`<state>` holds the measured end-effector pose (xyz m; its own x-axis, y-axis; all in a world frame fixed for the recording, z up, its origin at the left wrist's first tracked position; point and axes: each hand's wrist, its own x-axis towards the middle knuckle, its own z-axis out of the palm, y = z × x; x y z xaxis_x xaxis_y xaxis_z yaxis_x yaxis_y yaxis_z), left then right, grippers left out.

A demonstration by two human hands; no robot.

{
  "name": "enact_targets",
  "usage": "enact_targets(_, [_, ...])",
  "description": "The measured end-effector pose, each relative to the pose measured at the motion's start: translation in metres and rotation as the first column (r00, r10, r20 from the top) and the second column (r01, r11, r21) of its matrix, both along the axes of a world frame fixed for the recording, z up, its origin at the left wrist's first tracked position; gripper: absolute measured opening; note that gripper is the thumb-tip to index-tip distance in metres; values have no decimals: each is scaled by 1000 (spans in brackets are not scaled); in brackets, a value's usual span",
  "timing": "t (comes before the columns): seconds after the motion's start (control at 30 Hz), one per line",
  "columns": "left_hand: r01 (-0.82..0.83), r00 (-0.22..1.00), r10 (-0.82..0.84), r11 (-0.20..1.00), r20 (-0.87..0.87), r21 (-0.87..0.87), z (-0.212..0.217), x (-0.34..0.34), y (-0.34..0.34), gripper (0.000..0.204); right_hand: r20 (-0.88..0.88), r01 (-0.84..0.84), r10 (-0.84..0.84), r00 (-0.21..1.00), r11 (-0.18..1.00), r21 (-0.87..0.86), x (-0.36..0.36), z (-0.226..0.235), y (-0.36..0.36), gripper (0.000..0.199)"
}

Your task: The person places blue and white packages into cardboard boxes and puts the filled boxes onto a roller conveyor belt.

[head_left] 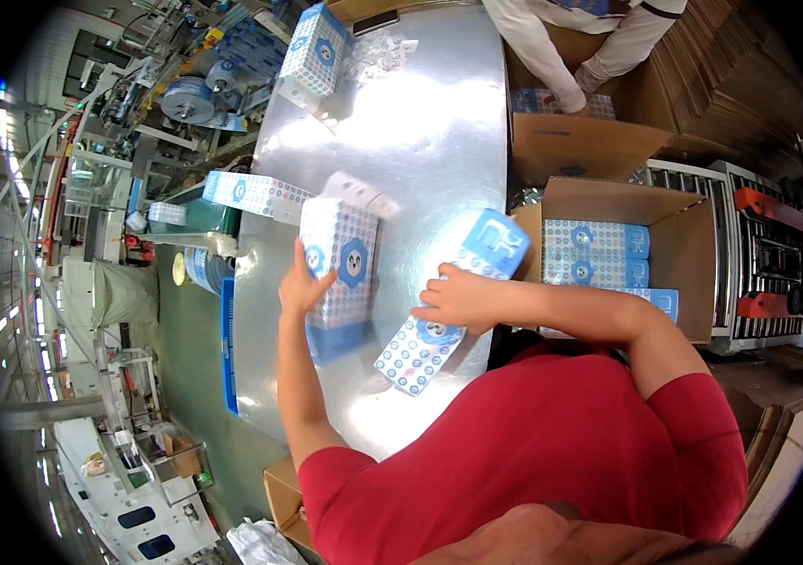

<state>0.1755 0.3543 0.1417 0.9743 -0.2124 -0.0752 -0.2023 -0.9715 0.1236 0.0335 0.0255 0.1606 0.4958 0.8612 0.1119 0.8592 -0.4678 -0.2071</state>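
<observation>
My left hand [303, 287] grips the left side of an upright blue-and-white patterned tissue pack [343, 273] standing on the shiny metal table [420, 122]. My right hand [458, 299] lies on a second pack of the same kind [449, 311], which is tilted toward the open cardboard box [693, 254] at the table's right edge. That box holds several packs [594, 254] of the same pattern, stacked flat.
Another pack [315, 52] stands at the table's far end and one [251, 193] lies on the conveyor at the left. Another person's sleeved arms [562, 47] reach into a second cardboard box [576, 141] beyond mine. A roller conveyor [759, 245] runs at the right. Machinery fills the left.
</observation>
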Motion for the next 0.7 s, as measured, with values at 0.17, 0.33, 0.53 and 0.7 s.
enact_targets(0.17, [-782, 604, 126, 284, -787, -554, -36, -117, 51, 74, -163, 289, -239, 957, 799, 527, -38, 65, -113, 78])
enact_targets(0.33, [-830, 390, -133, 378, -911, -410, -24, -182, -47, 65, -845, 755, -91, 527, -407, 514, -123, 53, -244, 78])
enact_targets(0.53, [514, 808, -513, 854, 290, 82, 67, -123, -140, 94, -740, 439, 60, 670, -836, 330, -209, -23, -347, 55])
enact_targets(0.7, [505, 862, -505, 863, -27, -28, 36, -68, -134, 93, -713, 319, -48, 699, -872, 372, -232, -22, -336, 52])
